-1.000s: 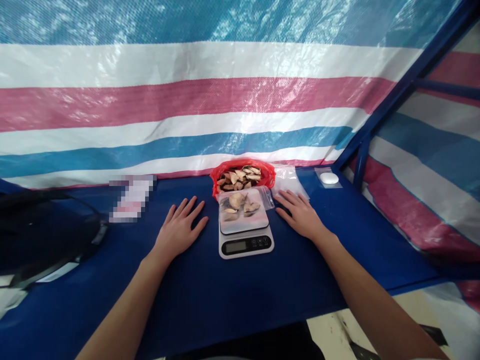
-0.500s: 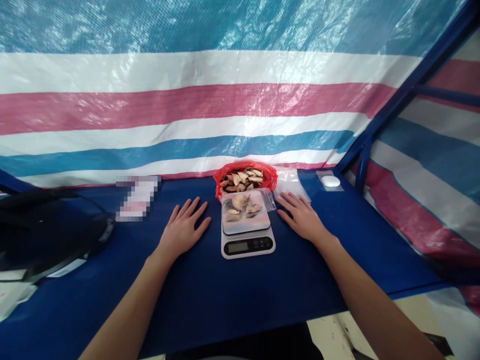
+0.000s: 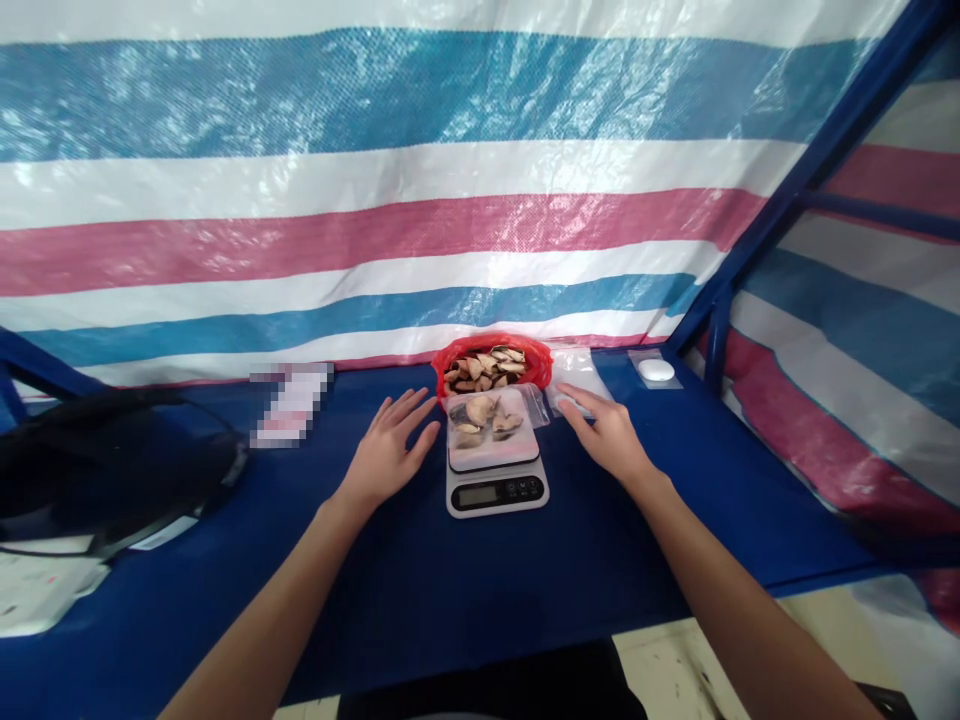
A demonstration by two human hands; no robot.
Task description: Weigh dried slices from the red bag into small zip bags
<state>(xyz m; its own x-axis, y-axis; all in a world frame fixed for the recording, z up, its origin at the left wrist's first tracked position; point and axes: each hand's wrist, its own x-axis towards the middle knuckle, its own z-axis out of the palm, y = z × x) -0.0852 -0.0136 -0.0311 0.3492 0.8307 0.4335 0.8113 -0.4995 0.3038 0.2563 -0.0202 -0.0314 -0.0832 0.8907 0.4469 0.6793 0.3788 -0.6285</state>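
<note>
A white digital kitchen scale point(image 3: 498, 497) sits on the blue table with a clear zip bag point(image 3: 487, 425) on its plate. Several pale brown dried slices show through the bag. Behind the scale lies an open red plastic bag point(image 3: 491, 350) full of similar dried pieces point(image 3: 480, 368). To the left of the scale, my left hand point(image 3: 386, 450) is open and holds nothing, its thumb side towards the scale. My right hand point(image 3: 609, 437) is on the scale's other side, fingers apart and holding nothing, near clear plastic bags point(image 3: 581, 372) at the back.
A small clear bag with a white oval object point(image 3: 655, 370) lies at the back right. Towards the left are a blurred-out paper point(image 3: 292, 405), a black rounded item point(image 3: 120, 460) and a white box point(image 3: 49, 585). Striped tarpaulin point(image 3: 375, 240) hangs behind the table point(image 3: 450, 590).
My hands have lifted from lying flat and come closer to the scale, the left shifting right. The view has tilted slightly. The bag on the scale stays in place.
</note>
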